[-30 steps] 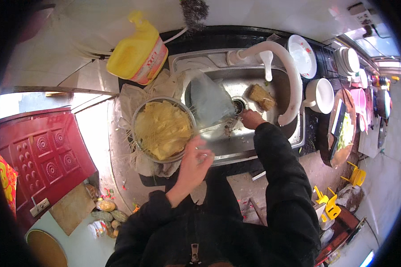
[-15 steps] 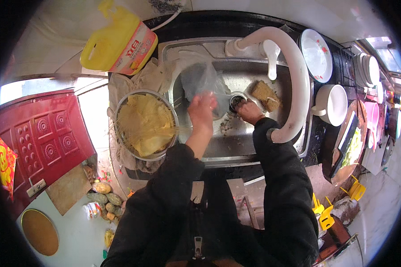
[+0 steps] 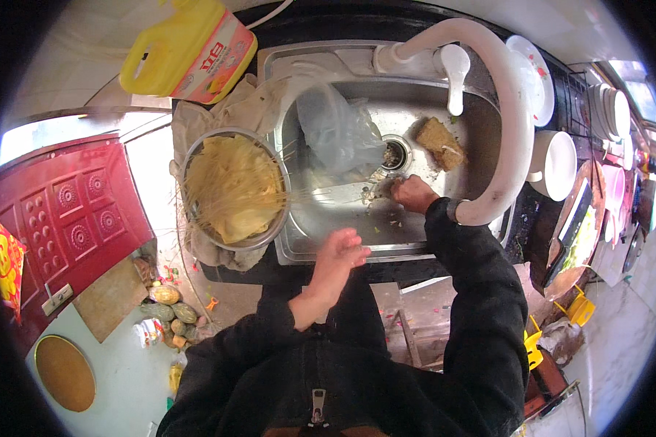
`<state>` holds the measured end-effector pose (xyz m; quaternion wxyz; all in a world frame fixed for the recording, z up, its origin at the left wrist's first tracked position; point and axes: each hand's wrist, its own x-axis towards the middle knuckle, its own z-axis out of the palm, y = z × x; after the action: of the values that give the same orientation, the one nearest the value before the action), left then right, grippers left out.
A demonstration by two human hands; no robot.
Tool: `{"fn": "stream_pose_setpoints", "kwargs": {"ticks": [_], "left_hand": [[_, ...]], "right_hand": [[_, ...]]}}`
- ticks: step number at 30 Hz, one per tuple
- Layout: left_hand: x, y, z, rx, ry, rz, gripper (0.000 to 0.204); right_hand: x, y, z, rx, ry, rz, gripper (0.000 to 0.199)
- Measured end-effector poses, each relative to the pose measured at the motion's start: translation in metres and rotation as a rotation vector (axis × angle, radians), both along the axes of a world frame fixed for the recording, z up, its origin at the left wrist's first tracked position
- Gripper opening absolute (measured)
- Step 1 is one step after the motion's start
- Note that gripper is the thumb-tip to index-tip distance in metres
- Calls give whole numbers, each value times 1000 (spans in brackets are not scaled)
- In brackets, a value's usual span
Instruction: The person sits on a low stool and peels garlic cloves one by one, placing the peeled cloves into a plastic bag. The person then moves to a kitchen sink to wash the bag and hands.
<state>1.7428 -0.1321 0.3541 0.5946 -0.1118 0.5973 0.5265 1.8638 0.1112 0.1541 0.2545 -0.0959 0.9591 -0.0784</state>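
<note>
My right hand [image 3: 415,194] is over the steel sink [image 3: 342,231], just below the drain [image 3: 393,154]. Its fingers are curled together, and whatever they hold, if anything, is hidden. Dark and pale scraps show in the drain, and small bits of debris lie on the sink floor beside it. My left hand [image 3: 337,264] hovers at the sink's front edge, fingers apart, with nothing in it. A clear plastic bag [image 3: 335,138] lies crumpled in the sink's left part. To the drain's right sits a brown sponge [image 3: 442,144].
A white faucet pipe [image 3: 509,124] arches over the sink's right side. On the left, a metal bowl [image 3: 284,222] holds yellowish sheets under thin straw-like strands. A yellow jug [image 3: 175,54] stands behind it. White bowls [image 3: 554,166] and a knife [image 3: 570,226] are on the right.
My left hand has come away from the plastic bag and back toward my body. My right hand has moved off the drain toward me, leaving the drain exposed.
</note>
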Motion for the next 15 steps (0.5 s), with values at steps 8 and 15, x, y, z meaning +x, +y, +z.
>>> {"fn": "stream_pose_setpoints", "kwargs": {"ticks": [8, 15], "left_hand": [[7, -36, 14, 110, 74, -197, 33], [-15, -76, 40, 144, 237, -269, 25]], "right_hand": [[22, 24, 47, -143, -44, -138, 13], [-22, -8, 222, -168, 414, -343, 18]]}}
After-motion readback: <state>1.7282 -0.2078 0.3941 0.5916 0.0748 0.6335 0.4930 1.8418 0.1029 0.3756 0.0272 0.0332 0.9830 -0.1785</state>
